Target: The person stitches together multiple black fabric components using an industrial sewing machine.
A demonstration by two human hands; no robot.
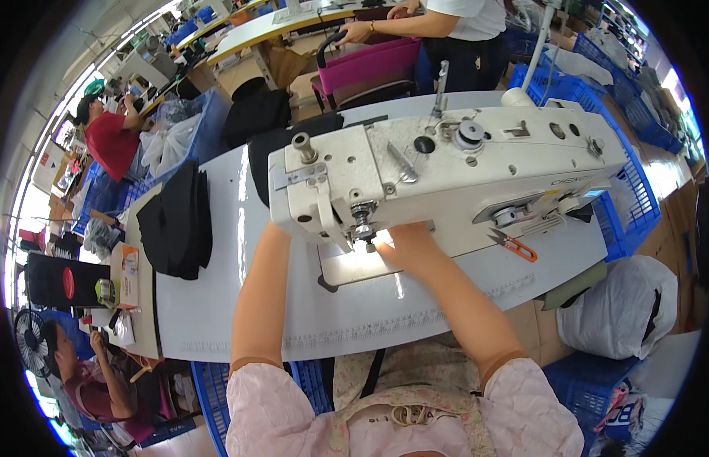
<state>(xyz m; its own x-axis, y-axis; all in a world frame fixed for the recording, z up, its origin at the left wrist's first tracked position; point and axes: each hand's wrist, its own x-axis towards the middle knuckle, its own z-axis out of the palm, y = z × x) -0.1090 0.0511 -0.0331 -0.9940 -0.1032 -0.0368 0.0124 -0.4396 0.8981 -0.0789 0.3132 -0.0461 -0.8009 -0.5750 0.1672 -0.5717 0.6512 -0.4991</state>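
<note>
A white industrial sewing machine [446,164] stands across the table in front of me. My right hand [406,245] is beside the lit needle area, under the machine's head; its fingertips are lost in glare and behind metal parts. My left forearm [261,297] reaches up behind the machine head's left end, which hides that hand. Black fabric [260,161] lies on the table just beyond the head. Whether either hand holds any of it cannot be seen. Scissors with orange handles [520,247] lie on the table, right of my right forearm.
A stack of black fabric pieces [179,221] lies at the table's left edge. Blue crates [632,190] stand to the right, near a stuffed white bag [625,305]. A person [476,30] stands beyond, by a magenta chair [377,68]. Two other people are at the left.
</note>
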